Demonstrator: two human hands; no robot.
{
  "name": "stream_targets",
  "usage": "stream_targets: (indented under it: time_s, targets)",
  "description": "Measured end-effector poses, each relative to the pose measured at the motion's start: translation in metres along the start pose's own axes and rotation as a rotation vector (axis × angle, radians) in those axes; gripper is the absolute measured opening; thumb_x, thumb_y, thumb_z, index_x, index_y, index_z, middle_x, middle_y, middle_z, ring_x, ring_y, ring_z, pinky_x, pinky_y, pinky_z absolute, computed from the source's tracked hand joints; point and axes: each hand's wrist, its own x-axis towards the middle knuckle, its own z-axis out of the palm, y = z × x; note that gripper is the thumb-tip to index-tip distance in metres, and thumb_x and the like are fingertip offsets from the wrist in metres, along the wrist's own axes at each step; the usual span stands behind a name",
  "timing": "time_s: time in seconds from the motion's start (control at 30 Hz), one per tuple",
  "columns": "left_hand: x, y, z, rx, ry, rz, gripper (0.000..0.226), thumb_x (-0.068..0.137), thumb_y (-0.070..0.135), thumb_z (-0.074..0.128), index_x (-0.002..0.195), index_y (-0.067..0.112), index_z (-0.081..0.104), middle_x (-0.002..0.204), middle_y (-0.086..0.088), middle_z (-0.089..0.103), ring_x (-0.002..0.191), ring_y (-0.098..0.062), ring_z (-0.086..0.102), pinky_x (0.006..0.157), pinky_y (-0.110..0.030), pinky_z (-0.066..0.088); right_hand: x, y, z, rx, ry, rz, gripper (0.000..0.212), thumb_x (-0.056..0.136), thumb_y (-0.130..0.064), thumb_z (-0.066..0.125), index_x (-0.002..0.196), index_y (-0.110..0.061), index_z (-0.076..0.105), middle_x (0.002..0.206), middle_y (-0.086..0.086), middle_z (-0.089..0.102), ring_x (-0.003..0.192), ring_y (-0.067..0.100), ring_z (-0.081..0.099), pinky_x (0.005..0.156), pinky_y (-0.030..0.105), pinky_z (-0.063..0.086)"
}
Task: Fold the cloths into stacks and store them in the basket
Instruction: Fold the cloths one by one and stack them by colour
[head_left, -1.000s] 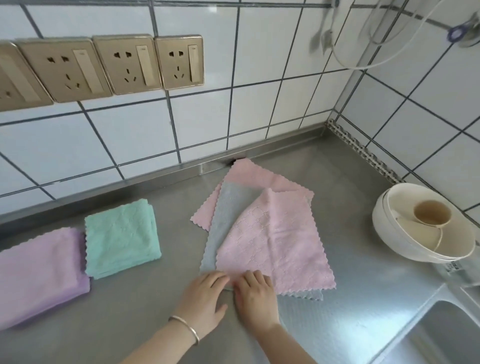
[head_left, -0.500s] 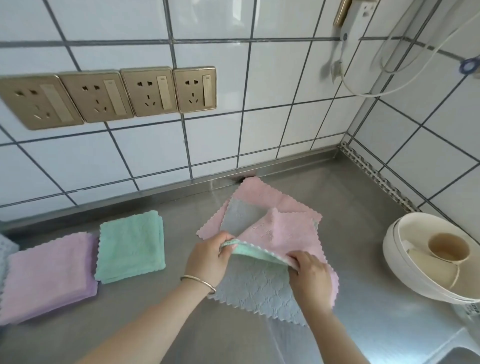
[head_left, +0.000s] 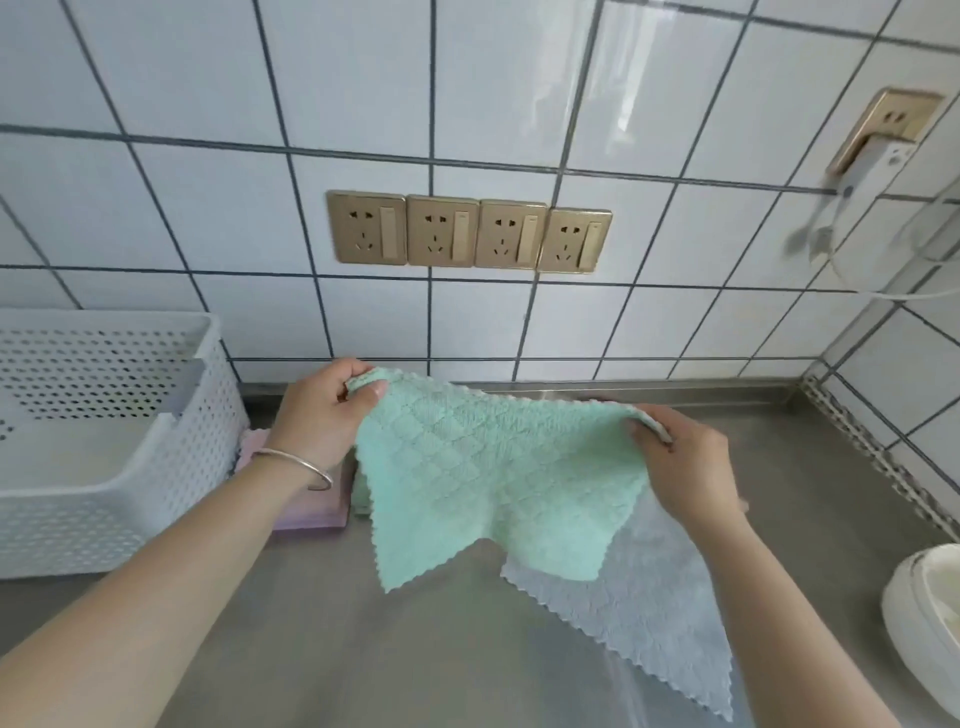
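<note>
Bright, even daylight fills the scene, with a pale glare streak on the white wall tiles (head_left: 566, 98) far right of centre. Shadows on the steel counter (head_left: 322, 623) are faint. The wide lens bends grout lines at the edges, and the plug (head_left: 862, 171) looks smeared, perhaps by motion.

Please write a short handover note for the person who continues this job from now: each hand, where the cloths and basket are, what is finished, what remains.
Left hand and right hand each pinch a top corner of the green cloth, held up unfolded above the counter.
Grey cloth lies flat under it, unfolded.
Folded purple cloth sits beside the white basket at left; another folded green edge shows next to it.
No cloth is visible in the basket.
Left: fold the green and grey cloths, stack, then store all.
</note>
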Motion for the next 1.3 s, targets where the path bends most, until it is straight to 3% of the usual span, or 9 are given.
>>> stream_targets:
  time_s: [0.13, 0.3, 0.37, 0.43, 0.57, 0.77, 0.83, 0.97, 1.3]
  targets:
    - [-0.006, -0.028, -0.073, -0.050, 0.011, -0.039, 0.008, 0.087, 0.021, 0.060, 0.079, 0.024, 0.058, 0.064, -0.001, 0.057, 0.060, -0.016, 0.050, 0.059, -0.027, 0.037, -0.006, -0.051, 0.037, 0.098, -0.117, -0.010, 0.033, 0.091, -0.032, 0.056, 0.091, -0.001, 0.067, 0.070, 0.014, 0.060, 0.068, 0.026, 0.054, 0.060, 0.030, 0.040]
    - [-0.052, -0.044, -0.147, -0.220, -0.010, -0.058, 0.005, 0.073, 0.028, 0.057, 0.074, 0.025, 0.054, 0.058, 0.022, 0.060, 0.054, 0.007, 0.050, 0.055, -0.008, 0.037, -0.050, -0.087, 0.054, 0.388, -0.324, -0.062, 0.047, 0.086, -0.040, 0.062, 0.081, 0.007, 0.062, 0.060, 0.011, 0.051, 0.059, 0.005, 0.042, 0.051, 0.009, 0.030]
    - [-0.077, -0.056, -0.165, -0.226, -0.089, -0.064, 0.009, 0.079, 0.019, 0.062, 0.075, 0.016, 0.055, 0.058, 0.016, 0.056, 0.052, 0.006, 0.047, 0.051, -0.006, 0.033, -0.073, -0.089, 0.059, 0.481, -0.469, -0.023, 0.027, 0.088, -0.032, 0.058, 0.087, -0.009, 0.073, 0.070, -0.013, 0.071, 0.070, -0.004, 0.059, 0.066, 0.000, 0.037]
    - [-0.105, -0.070, -0.176, -0.174, -0.203, -0.076, 0.015, 0.087, 0.018, 0.060, 0.072, 0.019, 0.056, 0.055, 0.012, 0.054, 0.047, 0.004, 0.043, 0.046, -0.007, 0.030, -0.094, -0.080, 0.067, 0.483, -0.590, 0.029, 0.021, 0.088, -0.025, 0.056, 0.090, -0.022, 0.076, 0.087, -0.002, 0.075, 0.084, 0.001, 0.063, 0.081, 0.013, 0.039]
    - [-0.157, -0.113, -0.173, -0.056, -0.520, -0.189, 0.013, 0.081, 0.039, 0.064, 0.072, 0.035, 0.056, 0.062, 0.013, 0.054, 0.054, 0.001, 0.040, 0.051, -0.012, 0.027, -0.133, -0.048, 0.083, 0.415, -0.728, 0.196, 0.061, 0.056, -0.066, 0.071, 0.073, -0.008, 0.071, 0.063, -0.007, 0.052, 0.061, 0.006, 0.042, 0.058, 0.017, 0.029]
    - [-0.225, -0.187, -0.133, -0.003, -0.709, -0.417, 0.021, 0.064, 0.059, 0.051, 0.073, 0.040, 0.051, 0.061, 0.020, 0.050, 0.058, 0.002, 0.036, 0.058, -0.020, 0.028, -0.193, -0.003, 0.117, 0.222, -0.870, 0.450, 0.032, 0.058, -0.045, 0.069, 0.057, -0.013, 0.063, 0.059, -0.009, 0.054, 0.055, -0.001, 0.050, 0.055, 0.010, 0.034]
    - [-0.238, -0.199, -0.123, -0.005, -0.730, -0.462, 0.008, 0.074, 0.045, 0.059, 0.071, 0.044, 0.052, 0.059, 0.021, 0.051, 0.057, 0.002, 0.038, 0.060, -0.020, 0.030, -0.206, 0.006, 0.122, 0.185, -0.929, 0.436, 0.034, 0.059, -0.047, 0.065, 0.059, -0.014, 0.057, 0.059, -0.007, 0.046, 0.058, 0.001, 0.043, 0.057, 0.014, 0.030]
    - [-0.250, -0.216, -0.111, 0.048, -0.782, -0.520, 0.045, 0.087, 0.016, 0.059, 0.066, 0.055, 0.051, 0.051, 0.025, 0.053, 0.050, 0.004, 0.042, 0.054, -0.011, 0.031, -0.217, 0.020, 0.130, 0.083, -1.044, 0.454, 0.039, 0.082, -0.033, 0.060, 0.049, -0.023, 0.041, 0.051, -0.013, 0.035, 0.052, 0.001, 0.034, 0.054, 0.017, 0.023]
    - [-0.184, -0.224, -0.093, -0.023, -0.558, -0.593, 0.018, 0.087, 0.016, 0.059, 0.070, 0.017, 0.052, 0.063, 0.001, 0.053, 0.060, -0.015, 0.044, 0.060, -0.029, 0.033, -0.172, 0.017, 0.179, 0.092, -0.704, 0.521, 0.017, 0.093, -0.014, 0.053, 0.087, -0.003, 0.065, 0.075, 0.006, 0.054, 0.067, 0.016, 0.046, 0.061, 0.027, 0.034]
